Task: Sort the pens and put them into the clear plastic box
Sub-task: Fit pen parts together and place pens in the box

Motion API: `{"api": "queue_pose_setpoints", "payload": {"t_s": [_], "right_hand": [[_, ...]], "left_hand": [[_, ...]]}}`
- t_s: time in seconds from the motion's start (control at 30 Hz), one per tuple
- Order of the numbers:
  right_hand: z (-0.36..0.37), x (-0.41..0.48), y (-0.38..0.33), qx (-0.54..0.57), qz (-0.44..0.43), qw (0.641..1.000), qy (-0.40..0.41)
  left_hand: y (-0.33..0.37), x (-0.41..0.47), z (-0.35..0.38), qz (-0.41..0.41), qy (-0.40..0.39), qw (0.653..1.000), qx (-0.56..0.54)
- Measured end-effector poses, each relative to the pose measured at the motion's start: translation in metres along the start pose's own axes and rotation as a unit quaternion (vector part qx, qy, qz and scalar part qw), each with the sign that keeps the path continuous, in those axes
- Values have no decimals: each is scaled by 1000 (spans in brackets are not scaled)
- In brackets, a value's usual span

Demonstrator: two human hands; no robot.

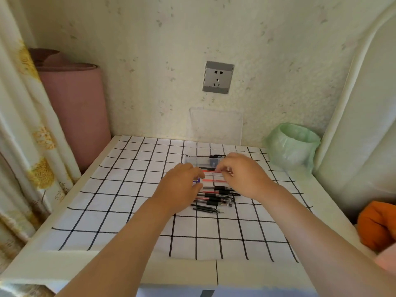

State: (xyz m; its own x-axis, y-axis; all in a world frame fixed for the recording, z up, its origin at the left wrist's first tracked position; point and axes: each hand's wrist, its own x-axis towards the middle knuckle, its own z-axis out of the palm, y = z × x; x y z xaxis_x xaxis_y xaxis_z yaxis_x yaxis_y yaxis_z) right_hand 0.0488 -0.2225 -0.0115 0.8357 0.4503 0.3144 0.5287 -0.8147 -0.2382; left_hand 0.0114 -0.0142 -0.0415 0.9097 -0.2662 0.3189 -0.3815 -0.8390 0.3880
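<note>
Over at the far left hangs a flowered curtain [32, 133], with a pink roll [79, 108] stood up beside it against the wall, and then comes the table under its checked cloth [120, 211], where the person has both arms stretched out. The left hand [182, 187] lies palm down on the left end of the pile of pens [214, 199], fingers curled loosely over them; whether it actually pinches one I cannot tell. Between the two hands a red pen [212, 171] is held level, and the right hand [244, 174] has its thumb and fingertips closed on that pen's right end. Just behind the hands, touching nothing of the pile, sits the clear plastic box [197, 160], low and open-topped, with what looks like a black pen and something greyish already in it. To my eye the sorting is in its early part: most pens, black and red mixed and lying roughly parallel, are still on the cloth in front of the box. The next move, I would guess, calls for lifting the red pen clear of its neighbours and carrying it the short way back over the box's near wall, keeping it level so it drops in flat. Farther right stands a bin lined with a green bag [291, 144], and at the edge an orange cloth [377, 226].
</note>
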Motion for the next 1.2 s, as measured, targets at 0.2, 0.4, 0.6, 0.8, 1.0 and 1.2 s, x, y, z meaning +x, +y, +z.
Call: {"api": "queue_pose_setpoints", "payload": {"t_s": [0.2, 0.4, 0.6, 0.8, 1.0, 1.2], "right_hand": [[-6, -27, -7, -1, 39, 991, -132], [0, -36, -3, -14, 54, 985, -165], [2, -36, 1, -15, 70, 982, -176], [2, -33, -1, -10, 75, 978, -194], [-2, -32, -7, -22, 55, 987, -148], [-5, -35, -17, -19, 21, 991, -128]], "left_hand": [[10, -3, 5, -3, -84, 996, 9], [11, -4, 6, -22, -103, 994, 16], [11, -2, 6, -30, -110, 993, 13], [14, 1, 7, -21, -113, 993, 19], [16, 2, 6, 15, -98, 995, 27], [20, 2, 4, -11, -144, 989, -20]]}}
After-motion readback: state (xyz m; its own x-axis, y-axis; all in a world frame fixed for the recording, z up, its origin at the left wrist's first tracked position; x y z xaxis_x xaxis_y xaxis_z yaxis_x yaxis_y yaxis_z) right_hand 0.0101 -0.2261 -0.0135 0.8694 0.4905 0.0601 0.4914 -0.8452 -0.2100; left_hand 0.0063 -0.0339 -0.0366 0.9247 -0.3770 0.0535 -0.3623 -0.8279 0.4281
